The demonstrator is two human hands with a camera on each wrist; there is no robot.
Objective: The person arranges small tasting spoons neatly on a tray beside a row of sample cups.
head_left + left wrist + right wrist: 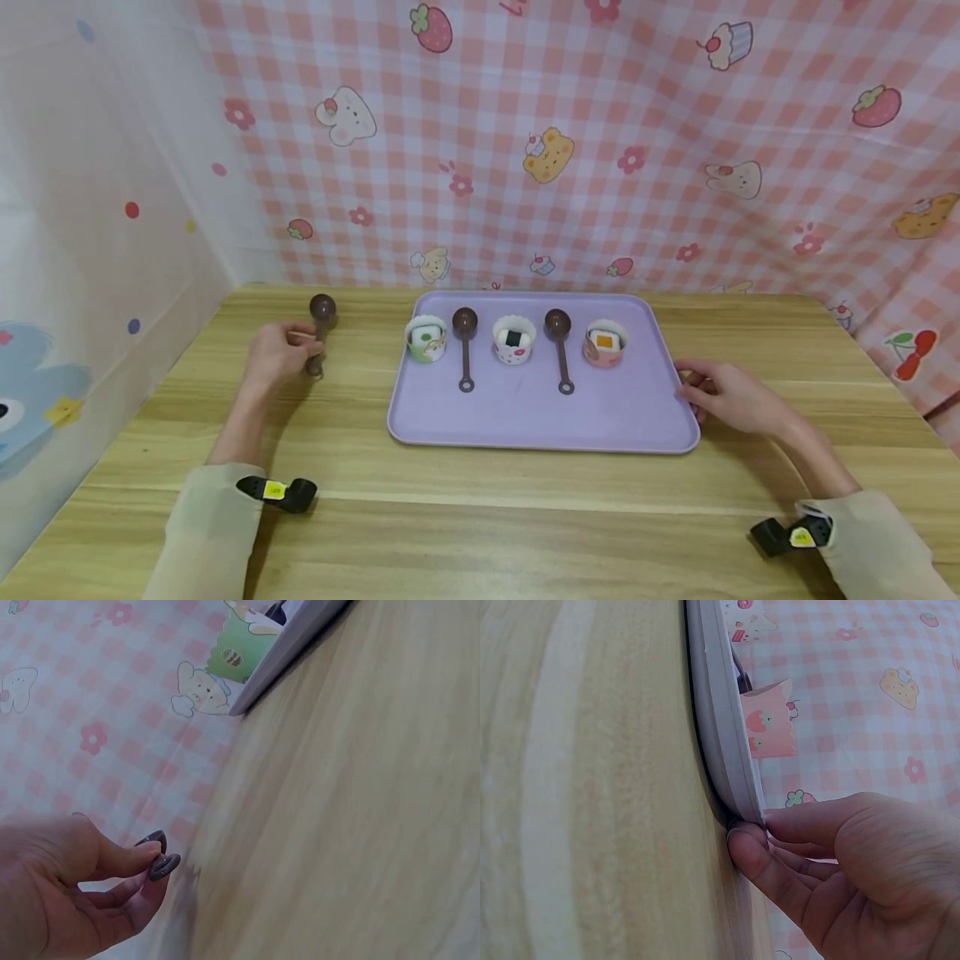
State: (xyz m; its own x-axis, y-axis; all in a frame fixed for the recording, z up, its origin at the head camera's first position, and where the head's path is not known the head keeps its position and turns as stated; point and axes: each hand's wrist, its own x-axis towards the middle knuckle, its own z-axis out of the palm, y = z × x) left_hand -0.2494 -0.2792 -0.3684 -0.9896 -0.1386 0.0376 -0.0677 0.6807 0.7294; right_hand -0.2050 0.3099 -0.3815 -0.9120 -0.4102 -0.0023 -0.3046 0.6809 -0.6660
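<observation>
My left hand (279,354) pinches the handle of a brown measuring spoon (322,308) at the left side of the table. In the left wrist view, the ring end of the spoon (171,867) sticks out past the thumb and fingertips. At the right, my right hand (738,400) grips the edge of a lilac tray (525,421). The right wrist view has thumb and finger on either side of the tray rim (724,727). Two more brown spoons, a left one (465,323) and a right one (558,325), lie on the tray, bowls toward the back.
Three paper cups with small sushi-like pieces stand on the tray: a green cup (427,350), a white cup (513,352) and a pink cup (604,354). The tray lies on a wooden table (480,517). A checked curtain (495,225) hangs behind it.
</observation>
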